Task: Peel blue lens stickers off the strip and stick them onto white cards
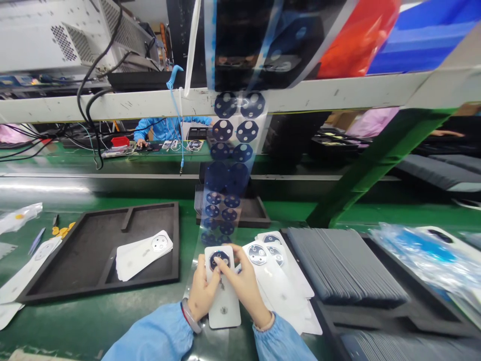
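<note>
My left hand (pixel 202 293) grips a white phone back cover (pixel 224 306) by its left edge, holding it upright over the green bench. My right hand (pixel 244 283) lies on the cover, its fingertip pressing a dark round lens ring (pixel 219 259) at the cover's top. A clear film strip (pixel 229 165) carrying pairs of dark lens rings hangs from the shelf above down to the cover. More white covers (pixel 280 273) lie fanned just right of my hands.
A black foam tray (pixel 93 281) at left holds a stack of white covers (pixel 143 253). Black trays of thin grey sheets (pixel 345 268) stand at right, plastic bags (pixel 421 255) beyond. A green post (pixel 376 160) rises right. Another person in blue (pixel 165 128) works across the line.
</note>
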`<state>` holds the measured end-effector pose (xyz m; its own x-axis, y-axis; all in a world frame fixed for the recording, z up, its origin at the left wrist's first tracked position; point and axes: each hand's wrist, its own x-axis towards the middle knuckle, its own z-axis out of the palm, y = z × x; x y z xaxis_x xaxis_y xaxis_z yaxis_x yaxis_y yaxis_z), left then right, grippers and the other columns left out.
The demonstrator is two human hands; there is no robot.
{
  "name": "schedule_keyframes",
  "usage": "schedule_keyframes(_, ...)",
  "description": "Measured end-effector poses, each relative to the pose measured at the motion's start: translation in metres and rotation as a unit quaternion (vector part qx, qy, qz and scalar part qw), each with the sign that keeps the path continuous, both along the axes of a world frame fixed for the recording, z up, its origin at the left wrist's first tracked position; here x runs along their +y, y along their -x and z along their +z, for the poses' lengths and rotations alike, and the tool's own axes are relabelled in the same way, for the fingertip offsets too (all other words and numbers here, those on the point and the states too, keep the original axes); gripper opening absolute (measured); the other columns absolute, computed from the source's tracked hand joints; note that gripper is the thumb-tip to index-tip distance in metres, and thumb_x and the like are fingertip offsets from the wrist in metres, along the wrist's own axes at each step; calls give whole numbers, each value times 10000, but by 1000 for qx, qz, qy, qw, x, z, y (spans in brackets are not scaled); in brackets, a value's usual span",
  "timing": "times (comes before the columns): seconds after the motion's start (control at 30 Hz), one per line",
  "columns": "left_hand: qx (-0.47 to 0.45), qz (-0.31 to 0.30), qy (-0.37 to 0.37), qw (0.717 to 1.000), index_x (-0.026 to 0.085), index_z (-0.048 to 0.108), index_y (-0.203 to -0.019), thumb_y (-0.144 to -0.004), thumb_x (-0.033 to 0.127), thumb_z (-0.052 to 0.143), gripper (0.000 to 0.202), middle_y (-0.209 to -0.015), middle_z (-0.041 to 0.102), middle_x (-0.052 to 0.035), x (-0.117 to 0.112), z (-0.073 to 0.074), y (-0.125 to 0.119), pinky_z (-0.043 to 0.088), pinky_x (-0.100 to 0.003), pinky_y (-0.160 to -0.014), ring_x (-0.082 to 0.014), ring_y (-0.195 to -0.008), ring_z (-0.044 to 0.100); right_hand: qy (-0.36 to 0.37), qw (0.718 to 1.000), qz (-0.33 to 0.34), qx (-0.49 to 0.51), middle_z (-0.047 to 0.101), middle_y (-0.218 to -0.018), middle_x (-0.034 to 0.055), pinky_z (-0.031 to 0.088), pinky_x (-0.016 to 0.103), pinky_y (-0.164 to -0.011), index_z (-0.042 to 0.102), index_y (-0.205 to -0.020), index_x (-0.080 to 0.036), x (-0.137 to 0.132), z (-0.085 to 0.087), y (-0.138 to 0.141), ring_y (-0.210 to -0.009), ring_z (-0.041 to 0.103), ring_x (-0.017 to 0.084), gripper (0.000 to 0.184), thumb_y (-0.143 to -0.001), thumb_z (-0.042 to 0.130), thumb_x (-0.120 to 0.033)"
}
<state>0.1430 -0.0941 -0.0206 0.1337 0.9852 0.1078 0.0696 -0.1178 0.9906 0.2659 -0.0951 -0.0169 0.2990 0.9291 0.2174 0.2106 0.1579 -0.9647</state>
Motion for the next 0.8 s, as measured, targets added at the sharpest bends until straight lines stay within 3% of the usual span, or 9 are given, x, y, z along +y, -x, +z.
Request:
schedule_keyframes(0.07, 11, -15, 4, 1000, 205, 551, -1014, -844, 374, 633, 253, -933, 656, -42, 0, 2, -1, 486, -312, -804, -198, -868, 627, 34, 996, 48, 60, 660, -822, 31, 502, 321, -708, 604, -882, -201, -1, 2, -1, -776, 623, 210, 298, -831, 654, -491)
schedule_keyframes(0.2, 14, -30, 30, 999, 208, 547, -966, -834, 406, 646, 258, -895, 648, -34, 1, 3, -2, 482, -311, -781, -195, -831, 619, 35, 994, 32, 100, 621, -701, 13, 487, 288, -642, 577, -757, -200, 0, 6, -4, -692, 597, 191, 392, -872, 564, -575)
schedule_keyframes(0.3, -16, -11, 49, 999, 210, 540, -988, -890, 460, 564, 270, -932, 640, -45, 4, 1, -1, 482, -319, -812, -199, -879, 616, 39, 984, 97, 143, 668, -778, 31, 526, 315, -689, 621, -919, -205, 0, 8, -3, -733, 637, 204, 370, -883, 550, -566)
schedule_keyframes(0.4, -42, 54, 73, 995, 218, 556, -1006, -916, 511, 497, 313, -951, 638, -57, 8, -1, 2, 478, -331, -843, -218, -941, 616, 48, 971, 163, 170, 713, -890, 42, 554, 383, -774, 580, -1176, -244, 0, 9, 2, -804, 684, 228, 421, -827, 670, -464)
schedule_keyframes(0.5, 17, 71, 20, 997, 231, 592, -994, -943, 498, 437, 312, -939, 665, -68, 15, 5, 8, 486, -349, -841, -244, -964, 631, 41, 974, 157, 159, 724, -857, 48, 556, 400, -760, 646, -1062, -250, 4, 9, -3, -784, 695, 249, 310, -796, 701, -398)
schedule_keyframes(0.6, 84, 62, -58, 993, 232, 598, -938, -962, 450, 390, 302, -933, 682, -73, 30, 17, 23, 492, -385, -866, -260, -942, 645, 20, 987, 84, 134, 719, -827, 70, 547, 397, -703, 681, -979, -239, 11, 8, -32, -757, 684, 270, 272, -801, 645, -443)
schedule_keyframes(0.7, 123, 130, -105, 978, 210, 564, -1029, -933, 392, 429, 246, -1089, 662, -105, 54, 24, 53, 432, -444, -993, -282, -1064, 612, 8, 997, -79, 8, 702, -848, 100, 516, 426, -710, 692, -1022, -205, 13, 5, -74, -807, 655, 303, 358, -812, 563, -464)
schedule_keyframes(0.73, 152, 151, -115, 970, 191, 561, -1058, -913, 364, 446, 253, -1129, 649, -128, 63, 23, 67, 403, -466, -1025, -297, -1103, 594, 3, 988, -142, -55, 693, -859, 115, 499, 449, -740, 697, -1025, -194, 13, 4, -86, -844, 642, 320, 375, -823, 526, -459)
schedule_keyframes(0.8, 328, 190, -129, 916, 139, 547, -1158, -853, 329, 482, 365, -1220, 617, -182, 80, 18, 96, 363, -496, -1064, -334, -1190, 549, -13, 954, -246, -174, 673, -931, 168, 453, 512, -812, 692, -1066, -159, 13, 2, -102, -938, 607, 368, 404, -840, 477, -416)
